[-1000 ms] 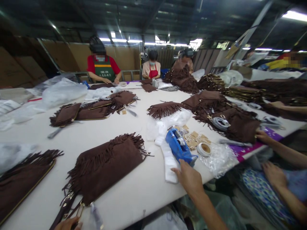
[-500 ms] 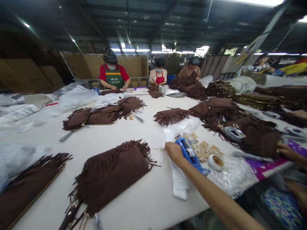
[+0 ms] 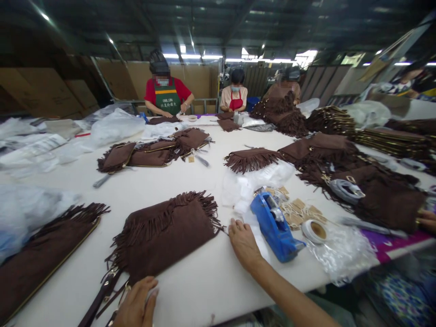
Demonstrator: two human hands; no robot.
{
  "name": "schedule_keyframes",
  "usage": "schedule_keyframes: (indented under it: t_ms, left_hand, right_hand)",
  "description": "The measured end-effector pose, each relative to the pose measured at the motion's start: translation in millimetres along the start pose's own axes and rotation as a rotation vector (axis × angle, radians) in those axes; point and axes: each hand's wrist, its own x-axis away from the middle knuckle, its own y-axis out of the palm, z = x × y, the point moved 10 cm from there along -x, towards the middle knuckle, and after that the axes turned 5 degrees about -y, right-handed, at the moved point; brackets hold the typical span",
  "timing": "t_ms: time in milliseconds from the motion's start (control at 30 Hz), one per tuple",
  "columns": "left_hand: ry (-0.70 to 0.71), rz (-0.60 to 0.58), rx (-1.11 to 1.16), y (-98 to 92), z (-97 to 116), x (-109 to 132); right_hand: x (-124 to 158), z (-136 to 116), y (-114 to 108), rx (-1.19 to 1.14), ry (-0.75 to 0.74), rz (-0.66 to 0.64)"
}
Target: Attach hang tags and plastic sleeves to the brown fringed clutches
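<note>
A brown suede fringed bag (image 3: 163, 231) lies flat in front of me on the white table (image 3: 190, 281), its strap and metal hardware (image 3: 102, 295) trailing toward the near edge. My left hand (image 3: 136, 305) rests by that strap with its fingers curled together over something pale and small that I cannot make out. My right hand (image 3: 243, 243) lies palm down, fingers stretched out, on a white foam strip (image 3: 260, 243) between the bag's fringe and a blue tape dispenser (image 3: 274, 225).
Paper tags (image 3: 299, 211), a tape roll (image 3: 315, 229) and crumpled clear plastic (image 3: 344, 252) sit right of the dispenser. More fringed bags lie at left (image 3: 44, 254), centre (image 3: 150, 154) and right (image 3: 374, 195). Three people work at the far end; a co-worker's hand (image 3: 427, 220) shows at right.
My right hand has drawn back from the top of the tape dispenser to the table beside the bag's fringe. My left hand has come up into view by the strap.
</note>
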Motion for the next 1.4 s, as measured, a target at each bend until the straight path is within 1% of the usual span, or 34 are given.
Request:
schedule_keyframes:
  t_ms: [67,133,267,367,467,533,567,633,700,767,800,867,900,933,1000,1033,1167,1233,1300,1333,1367,1400]
  left_hand:
    - [-0.014,0.005,0.005,-1.0,7.9,2.6]
    - [-0.031,0.010,0.020,-1.1,11.0,6.5]
    - [-0.058,-0.003,0.094,1.7,19.0,17.4]
    - [-0.076,-0.017,0.166,3.5,33.9,23.3]
    - [-0.051,-0.057,0.262,7.4,56.0,23.8]
    - [-0.030,-0.099,0.343,11.5,69.7,22.0]
    - [-0.026,-0.122,0.390,13.8,75.6,20.9]
    - [-0.024,-0.170,0.509,18.6,86.5,18.8]
    - [-0.032,-0.225,0.676,23.6,97.5,17.4]
    - [-0.057,-0.322,0.878,31.7,108.8,18.0]
    - [-0.087,-0.394,0.982,37.7,113.9,19.7]
    - [-0.188,-0.529,1.144,48.9,118.7,25.8]
    - [-0.246,-0.570,1.189,52.3,117.7,29.4]
    - [-0.298,-0.588,1.210,53.4,114.6,32.8]
    - [-0.366,-0.581,1.203,50.7,105.2,38.5]
    - [-0.380,-0.575,1.188,48.2,100.6,40.9]
    - [-0.390,-0.543,1.106,40.9,87.0,46.1]
    - [-0.356,-0.526,1.077,40.2,90.3,46.9]
    - [-0.336,-0.523,1.062,44.3,99.9,49.2]
    - [-0.352,-0.512,1.039,48.0,103.0,49.8]
    - [-0.399,-0.513,1.019,54.5,104.3,50.4]
    - [-0.469,-0.463,0.964,58.6,99.8,48.2]
  right_hand:
    - [11.7,-12.4,-2.4,-0.022,-0.072,0.026]
    - [26.1,-21.0,-7.5,-0.084,-0.133,0.041]
    - [52.1,-29.0,-16.0,-0.189,-0.174,0.047]
    - [62.5,-38.0,-15.8,-0.218,-0.209,0.056]
    - [67.8,-50.1,-14.5,-0.226,-0.252,0.096]
    - [70.0,-50.6,-18.1,-0.319,-0.205,0.139]
    - [71.2,-47.9,-21.6,-0.428,-0.154,0.161]
    - [74.6,-40.5,-28.8,-0.788,-0.022,0.187]
    - [78.3,-43.1,-32.5,-1.251,0.085,0.143]
    - [81.6,-58.1,-37.6,-1.650,0.144,0.048]
    - [83.2,-66.4,-40.8,-1.790,0.163,0.006]
    - [86.6,-76.9,-43.4,-1.956,0.232,-0.025]
    - [88.6,-79.0,-41.6,-2.006,0.287,-0.018]
    - [90.6,-81.0,-38.2,-2.045,0.342,-0.014]
    - [94.4,-85.8,-30.2,-2.124,0.435,-0.023]
    - [95.2,-89.7,-27.8,-2.170,0.455,-0.040]
    - [93.4,-112.1,-31.0,-2.316,0.405,-0.150]
    - [94.7,-120.3,-32.5,-2.308,0.402,-0.149]
    - [98.7,-123.0,-27.7,-2.260,0.459,-0.091]
    - [100.0,-121.4,-22.8,-2.227,0.497,-0.049]
    - [99.8,-118.1,-16.3,-2.187,0.531,-0.020]
    - [97.4,-111.7,-10.8,-2.114,0.535,0.003]
